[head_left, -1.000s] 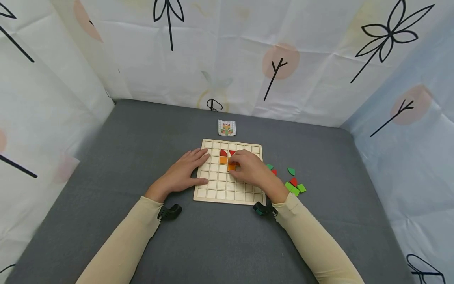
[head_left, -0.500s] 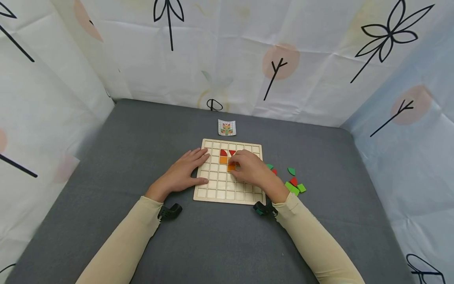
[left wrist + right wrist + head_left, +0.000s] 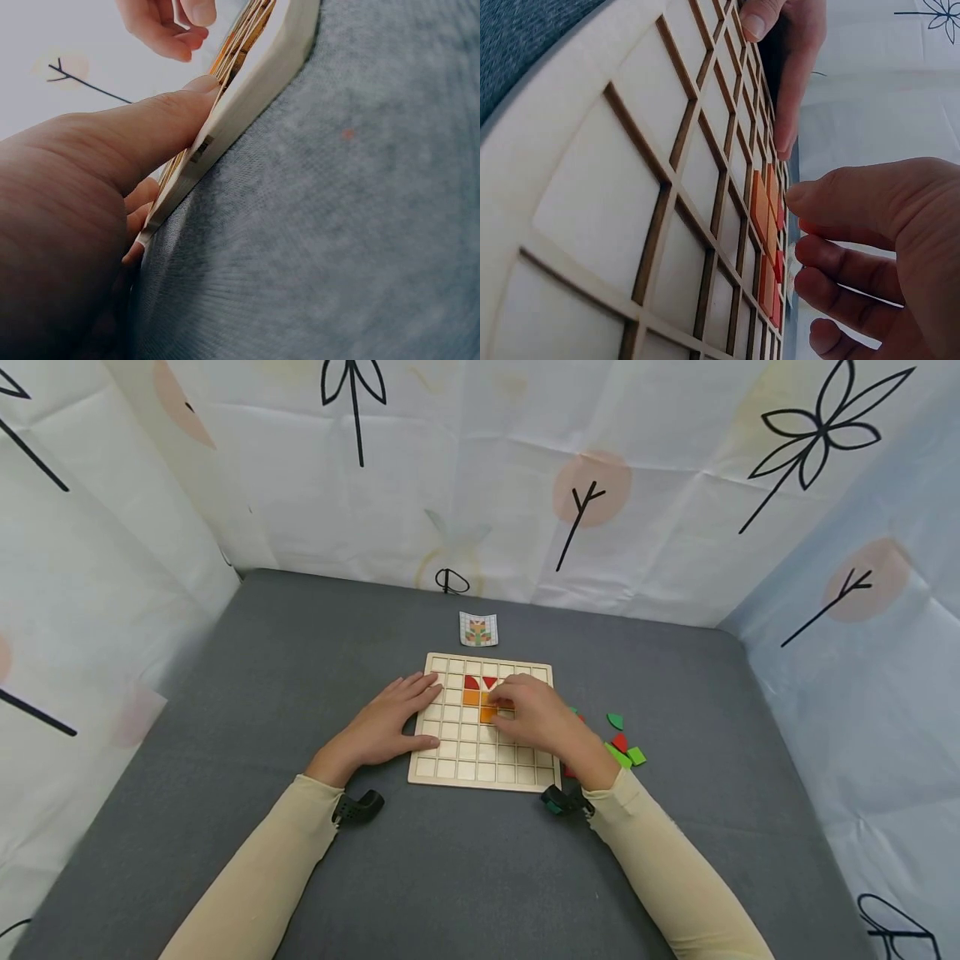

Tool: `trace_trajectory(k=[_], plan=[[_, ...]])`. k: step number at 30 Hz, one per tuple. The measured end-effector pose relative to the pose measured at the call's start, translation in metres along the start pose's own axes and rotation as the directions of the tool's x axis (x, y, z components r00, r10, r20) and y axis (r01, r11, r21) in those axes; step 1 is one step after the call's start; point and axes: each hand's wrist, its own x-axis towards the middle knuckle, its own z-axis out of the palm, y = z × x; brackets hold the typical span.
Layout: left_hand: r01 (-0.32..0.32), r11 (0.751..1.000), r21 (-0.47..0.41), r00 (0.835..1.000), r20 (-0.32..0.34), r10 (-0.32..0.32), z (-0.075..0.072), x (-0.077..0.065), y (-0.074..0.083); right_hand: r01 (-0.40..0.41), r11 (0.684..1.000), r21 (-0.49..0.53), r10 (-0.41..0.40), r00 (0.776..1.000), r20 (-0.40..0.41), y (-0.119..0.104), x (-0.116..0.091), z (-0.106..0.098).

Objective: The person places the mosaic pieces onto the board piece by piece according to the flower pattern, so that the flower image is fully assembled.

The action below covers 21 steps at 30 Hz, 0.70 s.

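Note:
A pale wooden grid board (image 3: 447, 768) lies on the table with several orange and red pieces set in its upper cells. Among them are a red quarter-round piece (image 3: 471, 682), a red triangle (image 3: 490, 682) and an orange square (image 3: 488, 715). My left hand (image 3: 393, 718) rests along the board's left edge, fingers extended and thumb (image 3: 169, 124) on the rim. Just over the orange pieces (image 3: 761, 206) is my right hand (image 3: 536, 714), its fingers loosely bent and apart from the thumb, with no piece seen between them. It hides part of the board's right side.
A small printed card (image 3: 477, 630) with a coloured pattern lies beyond the board. To the right are loose pieces: a green one (image 3: 615, 722), a red one (image 3: 619, 742) and a lime square (image 3: 636, 756). Patterned white cloth (image 3: 495, 510) hangs behind the grey table (image 3: 465, 868).
My right hand has shifted slightly to the right and its fingertips have drawn back from the orange pieces, showing more of them. My left hand stays in place.

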Motion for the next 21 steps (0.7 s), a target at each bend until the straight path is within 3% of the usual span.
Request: trace_trajectory(k=[7, 21], plan=[[-0.01, 1.0, -0.006, 1.0, -0.007, 0.01, 0.0, 0.001, -0.001, -0.04, 0.999, 0.034, 0.04, 0.999, -0.003, 0.007, -0.012, -0.015], [-0.02, 1.0, -0.007, 1.0, -0.016, 0.02, 0.002, -0.001, -0.002, -0.179, 0.981, 0.075, 0.187, 0.976, -0.112, 0.035, -0.048, -0.043]])
